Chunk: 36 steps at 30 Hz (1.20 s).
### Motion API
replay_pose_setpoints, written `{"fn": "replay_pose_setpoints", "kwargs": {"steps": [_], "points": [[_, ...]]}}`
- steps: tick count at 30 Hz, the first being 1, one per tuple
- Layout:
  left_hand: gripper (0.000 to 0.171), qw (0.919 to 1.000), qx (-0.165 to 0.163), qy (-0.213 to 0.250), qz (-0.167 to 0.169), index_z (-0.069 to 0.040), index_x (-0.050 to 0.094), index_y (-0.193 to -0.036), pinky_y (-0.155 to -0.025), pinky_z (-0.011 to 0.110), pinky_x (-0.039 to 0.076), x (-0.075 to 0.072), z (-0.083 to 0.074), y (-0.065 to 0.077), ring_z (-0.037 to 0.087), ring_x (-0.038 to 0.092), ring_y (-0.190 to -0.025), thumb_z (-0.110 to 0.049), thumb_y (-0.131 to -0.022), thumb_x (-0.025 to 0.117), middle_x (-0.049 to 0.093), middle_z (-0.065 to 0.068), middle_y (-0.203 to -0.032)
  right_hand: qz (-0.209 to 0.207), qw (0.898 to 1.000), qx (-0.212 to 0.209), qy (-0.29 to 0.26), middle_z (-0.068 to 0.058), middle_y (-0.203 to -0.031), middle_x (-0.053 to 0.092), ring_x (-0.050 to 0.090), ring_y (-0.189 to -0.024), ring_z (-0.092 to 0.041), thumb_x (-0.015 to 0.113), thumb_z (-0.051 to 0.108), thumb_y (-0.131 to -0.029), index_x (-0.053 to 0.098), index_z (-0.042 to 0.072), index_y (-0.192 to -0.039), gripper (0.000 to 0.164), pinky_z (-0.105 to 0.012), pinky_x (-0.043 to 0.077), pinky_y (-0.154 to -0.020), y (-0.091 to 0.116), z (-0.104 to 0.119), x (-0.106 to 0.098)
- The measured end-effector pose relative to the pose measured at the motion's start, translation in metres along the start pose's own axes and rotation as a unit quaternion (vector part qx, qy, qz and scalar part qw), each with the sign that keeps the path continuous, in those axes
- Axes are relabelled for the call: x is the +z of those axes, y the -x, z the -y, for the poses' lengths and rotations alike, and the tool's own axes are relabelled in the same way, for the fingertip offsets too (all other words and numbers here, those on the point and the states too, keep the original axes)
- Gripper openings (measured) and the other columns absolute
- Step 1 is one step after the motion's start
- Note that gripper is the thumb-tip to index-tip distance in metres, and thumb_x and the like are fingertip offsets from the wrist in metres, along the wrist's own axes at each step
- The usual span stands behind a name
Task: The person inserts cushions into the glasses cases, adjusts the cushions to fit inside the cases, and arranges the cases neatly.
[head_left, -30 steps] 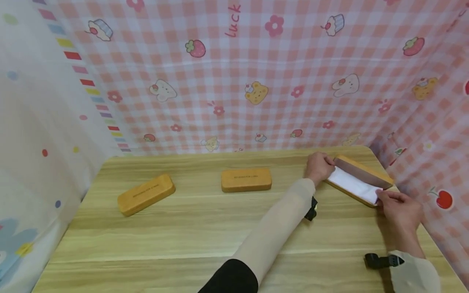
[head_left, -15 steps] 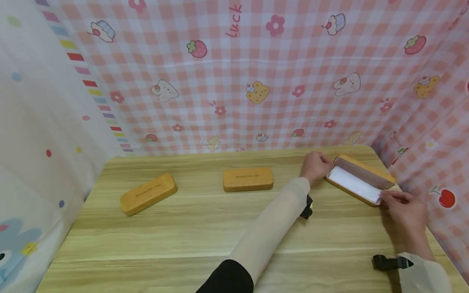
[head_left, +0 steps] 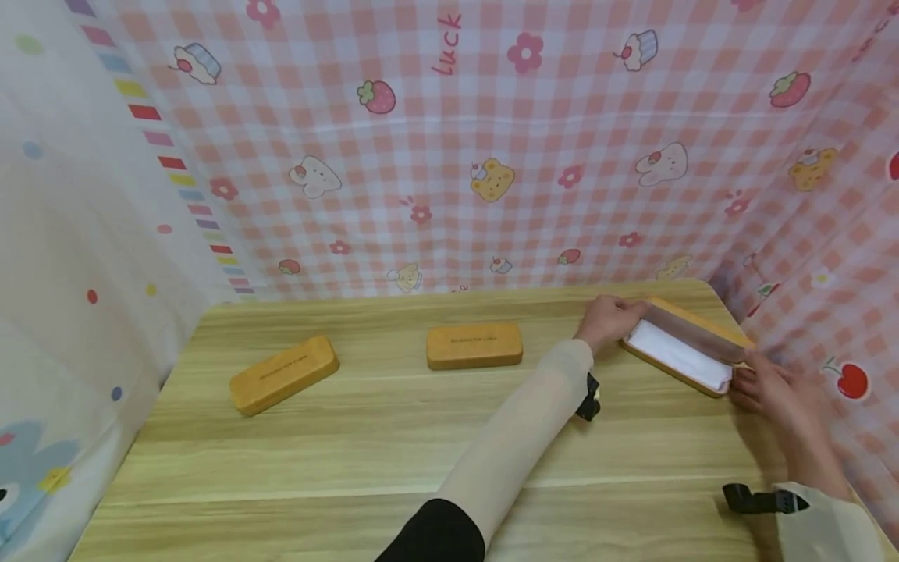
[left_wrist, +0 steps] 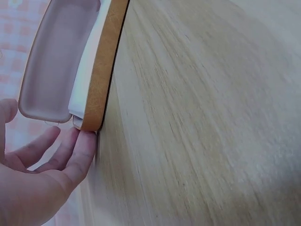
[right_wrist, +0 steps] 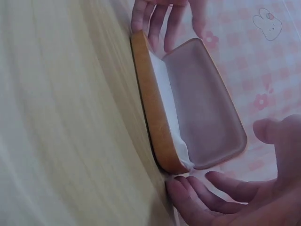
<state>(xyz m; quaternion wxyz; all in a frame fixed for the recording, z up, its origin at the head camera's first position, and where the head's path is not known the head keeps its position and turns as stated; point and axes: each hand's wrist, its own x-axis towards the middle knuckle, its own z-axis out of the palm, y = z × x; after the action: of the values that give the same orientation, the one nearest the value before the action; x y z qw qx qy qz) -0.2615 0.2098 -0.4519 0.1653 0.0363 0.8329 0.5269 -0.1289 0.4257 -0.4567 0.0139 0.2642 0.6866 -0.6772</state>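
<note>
An orange-brown glasses case (head_left: 666, 367) lies open at the table's far right, with its greyish lid (head_left: 691, 332) raised and a white cloth (head_left: 677, 353) inside. My left hand (head_left: 608, 318) touches its far end with straight fingers (left_wrist: 75, 157), the thumb beside the lid (left_wrist: 56, 61). My right hand (head_left: 769, 386) is at the near end, fingers (right_wrist: 188, 197) spread, one fingertip against the base (right_wrist: 151, 122) and the thumb clear of the lid (right_wrist: 202, 108). The left fingers (right_wrist: 157, 21) show at the top of the right wrist view.
Two shut cases of the same kind lie on the wooden table (head_left: 351, 453): one in the middle (head_left: 474, 345), one at the left (head_left: 283, 373). Pink checked cloth (head_left: 492, 156) hangs behind and to the right, close to the open case.
My right hand has let go of the white cloth and moved down to the case's near end, fingers spread. The left hand stays at the far end.
</note>
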Motion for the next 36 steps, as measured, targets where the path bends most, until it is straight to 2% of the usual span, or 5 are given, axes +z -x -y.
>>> {"fn": "replay_pose_setpoints", "kwargs": {"steps": [4,6,13,27,36], "points": [[0.051,0.9998,-0.009,0.015,0.014,-0.022,0.074,-0.125,-0.09,0.03,0.057,0.0,-0.003,0.004,0.007,0.064,-0.09,-0.062,-0.097,0.059,0.07,0.004,-0.08,0.008,1.0,0.018,0.024,0.02,-0.075,0.065,0.068,-0.072,0.004,0.051,0.063,-0.098,0.012,-0.007,-0.159,0.101,-0.023,0.062,-0.067,-0.006,0.002,0.003],[0.054,0.9996,-0.013,0.018,0.017,-0.018,0.076,-0.118,-0.09,0.032,0.057,0.001,-0.003,0.005,0.01,0.063,-0.086,-0.064,-0.097,0.058,0.066,0.005,-0.074,-0.005,0.999,0.027,0.043,0.019,-0.074,0.063,0.068,-0.07,0.003,0.049,0.067,-0.097,0.012,-0.009,-0.159,0.105,-0.024,0.063,-0.066,-0.008,0.003,0.004],[0.056,0.9995,-0.032,0.003,-0.005,-0.022,0.07,-0.128,-0.095,0.033,0.057,0.008,-0.003,0.005,0.014,0.065,-0.115,-0.066,-0.095,0.06,0.07,-0.006,-0.127,-0.049,0.996,0.056,0.049,0.015,-0.069,0.061,0.068,-0.065,-0.001,0.047,0.06,-0.1,0.019,-0.008,-0.157,0.093,-0.028,0.063,-0.064,-0.008,0.007,0.01],[0.056,0.9993,-0.012,-0.031,0.019,-0.023,0.068,-0.131,-0.093,0.034,0.058,0.003,-0.003,0.005,0.015,0.065,-0.116,-0.066,-0.096,0.057,0.068,-0.006,-0.131,0.013,0.998,0.016,0.063,0.016,-0.078,0.06,0.067,-0.072,0.002,0.046,0.055,-0.103,0.008,-0.017,-0.155,0.097,-0.025,0.063,-0.068,-0.006,0.006,0.003],[0.052,0.9981,0.011,-0.051,0.033,-0.024,0.067,-0.132,-0.096,0.033,0.056,-0.001,0.0,0.007,0.014,0.063,-0.119,-0.063,-0.099,0.055,0.067,-0.007,-0.132,0.019,0.999,0.016,0.047,0.015,-0.078,0.06,0.066,-0.072,0.002,0.05,0.051,-0.103,0.005,-0.016,-0.156,0.097,-0.024,0.063,-0.068,-0.008,0.006,0.002]]}}
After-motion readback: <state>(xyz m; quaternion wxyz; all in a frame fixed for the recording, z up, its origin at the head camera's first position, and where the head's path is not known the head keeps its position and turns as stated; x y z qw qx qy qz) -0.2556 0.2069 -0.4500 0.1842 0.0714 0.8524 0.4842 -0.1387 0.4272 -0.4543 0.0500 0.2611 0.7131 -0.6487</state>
